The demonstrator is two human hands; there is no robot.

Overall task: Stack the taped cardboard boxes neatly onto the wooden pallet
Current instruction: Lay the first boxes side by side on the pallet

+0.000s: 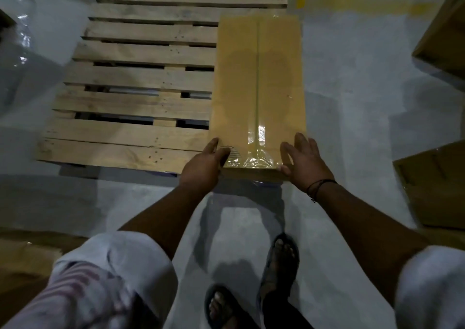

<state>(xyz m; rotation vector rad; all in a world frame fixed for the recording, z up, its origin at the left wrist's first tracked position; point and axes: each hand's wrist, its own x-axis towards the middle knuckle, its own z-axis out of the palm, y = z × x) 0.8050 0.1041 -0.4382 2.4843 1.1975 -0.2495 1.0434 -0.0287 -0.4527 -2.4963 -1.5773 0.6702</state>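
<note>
Wooden pallet (141, 74) lies flat on the grey floor (352, 89), and one long taped cardboard box (236, 82) lies along its right side, clear tape (257, 77) down its middle seam; more cardboard boxes (432, 185) stand on the floor further right. At the box's near end the left hand (203, 162) touches the left corner and the right hand (305, 160) the right corner, fingers straight on both, clasping nothing.

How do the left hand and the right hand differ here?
The left hand touches the near left corner of the taped box; the right hand is at its near right corner. The right hand's fingers are spread wide, the left hand's lie close together. Only the right wrist wears a dark cord; the left is bare. Both work at the box's near end.
</note>
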